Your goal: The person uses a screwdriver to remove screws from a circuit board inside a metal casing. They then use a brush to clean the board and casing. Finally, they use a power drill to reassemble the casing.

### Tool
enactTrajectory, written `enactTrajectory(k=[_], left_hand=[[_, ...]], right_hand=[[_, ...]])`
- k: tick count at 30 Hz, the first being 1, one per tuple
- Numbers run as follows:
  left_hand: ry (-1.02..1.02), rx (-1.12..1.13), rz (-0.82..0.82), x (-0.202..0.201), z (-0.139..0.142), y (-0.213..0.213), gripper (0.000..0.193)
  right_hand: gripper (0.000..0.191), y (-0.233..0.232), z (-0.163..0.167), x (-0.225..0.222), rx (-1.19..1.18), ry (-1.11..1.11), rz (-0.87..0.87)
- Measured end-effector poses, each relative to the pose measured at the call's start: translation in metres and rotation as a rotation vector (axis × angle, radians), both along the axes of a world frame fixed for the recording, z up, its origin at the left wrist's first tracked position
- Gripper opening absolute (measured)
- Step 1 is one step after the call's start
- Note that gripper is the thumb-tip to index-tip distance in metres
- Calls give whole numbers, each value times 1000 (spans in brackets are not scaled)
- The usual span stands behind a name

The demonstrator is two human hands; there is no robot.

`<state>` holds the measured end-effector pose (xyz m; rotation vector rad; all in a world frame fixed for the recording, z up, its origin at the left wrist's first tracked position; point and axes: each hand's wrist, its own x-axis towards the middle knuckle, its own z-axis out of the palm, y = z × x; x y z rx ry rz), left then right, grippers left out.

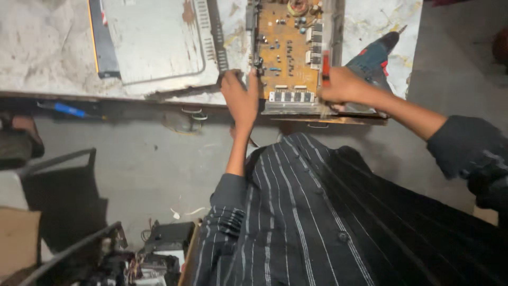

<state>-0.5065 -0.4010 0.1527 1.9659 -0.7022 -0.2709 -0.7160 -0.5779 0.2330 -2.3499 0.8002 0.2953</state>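
Orange circuit board (288, 50) at worktop (47, 53) edge, upper centre, left hand (241, 98) gripping its left side, right hand (341, 85) closed on right side, grey metal cover (159, 39) upper left, cordless drill (373, 55) behind right hand.

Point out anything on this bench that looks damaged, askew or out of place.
The grey metal cover lies skewed on the worn, stained benchtop, with rust-like patches near its top edge. The circuit board chassis overhangs the bench's front edge, steadied by the left hand and right hand.

A flat grey metal cover (159, 39) lies on the tabletop (42, 47), and a blue pen (69, 109) sits below its edge.
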Motion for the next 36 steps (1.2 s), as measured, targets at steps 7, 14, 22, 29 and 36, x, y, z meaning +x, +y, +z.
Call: enactTrajectory(k=[7, 14, 22, 29, 36], left_hand=[[36, -6, 3, -3, 3, -3, 43], [9, -4, -32, -3, -2, -2, 43], [-20, 6, -47, 5, -13, -2, 44], [-54, -1, -77, 10, -13, 3, 45], [-13, -3, -32, 7, -12, 1, 46]], right_hand=[[24, 61, 34, -6, 3, -236, -253], [18, 52, 10, 3, -486, -541, -304], [14, 22, -17, 1, 825, -692, -804], [16, -40, -17, 35, 444, -52, -431], [16, -39, -1, 63, 346, -401, -164]])
